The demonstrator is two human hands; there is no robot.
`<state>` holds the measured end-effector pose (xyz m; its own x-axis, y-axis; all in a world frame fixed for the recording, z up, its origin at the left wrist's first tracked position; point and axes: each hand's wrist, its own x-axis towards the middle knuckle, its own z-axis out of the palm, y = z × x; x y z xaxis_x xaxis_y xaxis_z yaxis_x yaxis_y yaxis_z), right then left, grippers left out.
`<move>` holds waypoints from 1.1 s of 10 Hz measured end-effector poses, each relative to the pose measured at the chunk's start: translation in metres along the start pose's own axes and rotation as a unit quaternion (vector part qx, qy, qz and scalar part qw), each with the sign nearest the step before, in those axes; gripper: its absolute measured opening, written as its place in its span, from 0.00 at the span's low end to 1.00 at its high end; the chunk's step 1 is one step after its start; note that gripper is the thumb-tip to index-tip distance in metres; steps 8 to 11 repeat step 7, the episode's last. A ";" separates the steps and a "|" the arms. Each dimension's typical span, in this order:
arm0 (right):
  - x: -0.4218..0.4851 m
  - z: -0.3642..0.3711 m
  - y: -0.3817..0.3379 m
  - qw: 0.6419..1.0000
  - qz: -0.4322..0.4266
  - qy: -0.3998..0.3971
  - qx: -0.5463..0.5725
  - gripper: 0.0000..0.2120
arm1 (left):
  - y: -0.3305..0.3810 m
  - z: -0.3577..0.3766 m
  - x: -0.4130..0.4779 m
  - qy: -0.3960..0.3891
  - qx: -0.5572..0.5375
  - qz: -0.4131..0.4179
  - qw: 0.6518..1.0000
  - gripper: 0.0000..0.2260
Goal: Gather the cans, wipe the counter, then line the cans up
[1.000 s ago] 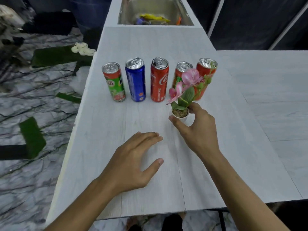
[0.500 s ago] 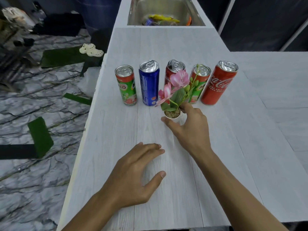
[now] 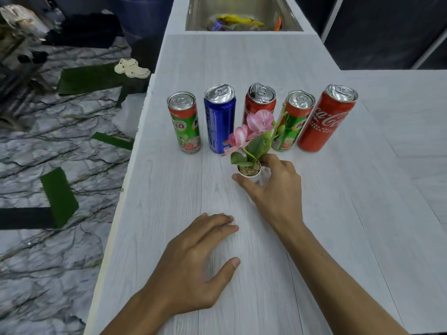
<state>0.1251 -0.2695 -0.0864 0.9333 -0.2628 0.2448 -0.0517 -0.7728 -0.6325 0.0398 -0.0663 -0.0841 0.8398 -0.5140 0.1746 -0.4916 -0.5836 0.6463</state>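
Note:
Several cans stand upright in a row across the white counter (image 3: 338, 213): a green Milo can (image 3: 185, 123), a blue can (image 3: 219, 118), a red cola can (image 3: 260, 100), a second Milo can (image 3: 294, 122) and a larger red Coca-Cola can (image 3: 325, 118). In front of the row stands a small white pot with pink flowers (image 3: 250, 151). My right hand (image 3: 273, 189) grips that pot with thumb and fingers curled round it. My left hand (image 3: 193, 264) rests flat on the counter nearer to me, fingers straight, holding nothing.
A steel sink (image 3: 242, 18) with colourful items lies at the counter's far end. The counter's left edge (image 3: 125, 184) drops to a marble floor with green mats (image 3: 59, 197) and a white shoe (image 3: 131, 68). A second white surface extends to the right.
The view has shifted, and the pot with my right hand now sits further left along the row, in front of the middle cans. My left hand stays flat on the counter.

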 end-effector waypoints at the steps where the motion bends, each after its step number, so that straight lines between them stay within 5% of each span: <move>1: -0.001 0.000 0.000 1.000 0.007 -0.003 -0.003 0.30 | -0.002 0.002 -0.002 -0.001 -0.002 0.001 1.000 0.23; 11: -0.018 -0.007 0.018 1.000 -0.012 -0.023 0.013 0.34 | -0.010 0.013 -0.004 -0.035 0.062 0.026 0.997 0.27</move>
